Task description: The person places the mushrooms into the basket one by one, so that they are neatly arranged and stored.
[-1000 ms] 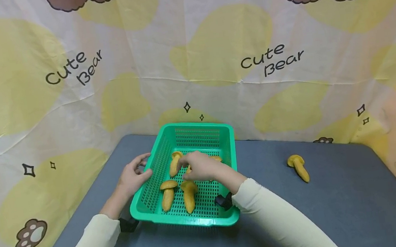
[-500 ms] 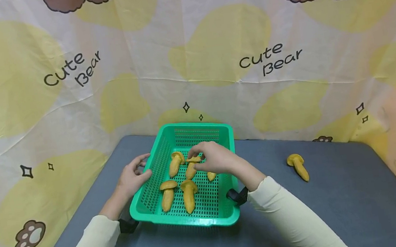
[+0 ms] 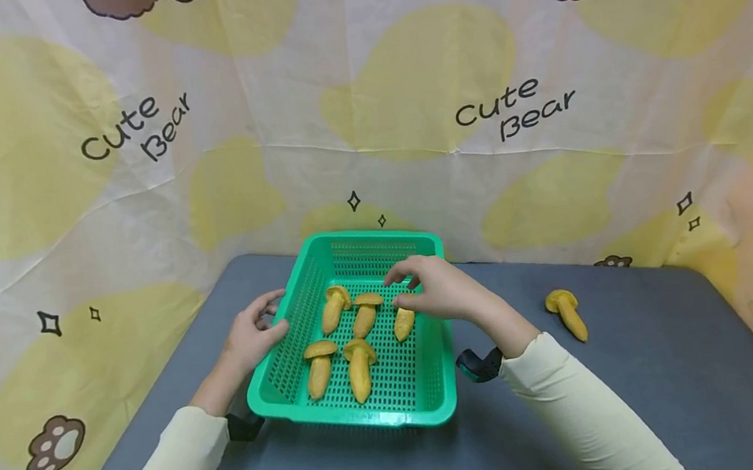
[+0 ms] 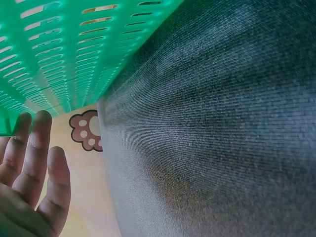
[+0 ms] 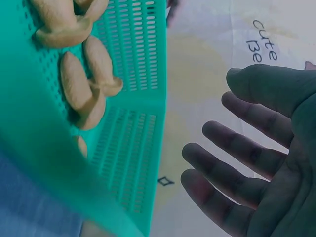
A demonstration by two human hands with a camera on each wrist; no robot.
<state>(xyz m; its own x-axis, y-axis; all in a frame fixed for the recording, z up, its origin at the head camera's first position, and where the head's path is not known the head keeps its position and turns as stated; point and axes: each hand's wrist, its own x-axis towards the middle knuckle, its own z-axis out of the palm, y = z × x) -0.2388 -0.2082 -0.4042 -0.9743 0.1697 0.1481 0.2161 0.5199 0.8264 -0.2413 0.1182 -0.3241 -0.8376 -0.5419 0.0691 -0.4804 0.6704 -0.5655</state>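
A green perforated plastic basket (image 3: pixel 355 412) holds several yellow mushrooms with capped tops, among them one mushroom (image 3: pixel 361 376) near the front and another (image 3: pixel 321 373) to its left. My left hand (image 3: pixel 253 337) is at the basket's left side, thumb by the rim; its fingers (image 4: pixel 37 158) look straight along the outer wall in the left wrist view. Over the basket's right part hovers my right hand (image 3: pixel 444 288), fingers apart with nothing between them. Below it lies a mushroom (image 3: pixel 403 325), its upper end hidden by the hand. The right wrist view shows this hand (image 5: pixel 252 163) spread, apart from the basket.
One more mushroom (image 3: pixel 567 315) lies on the grey tabletop (image 3: pixel 653 381), right of the basket. A patterned cloth (image 3: pixel 393 90) hangs behind the table and along both sides. Black wrist devices show at both cuffs.
My right hand has moved rightward and up from the middle of the basket, uncovering the mushrooms there. The left hand and basket stay in place.
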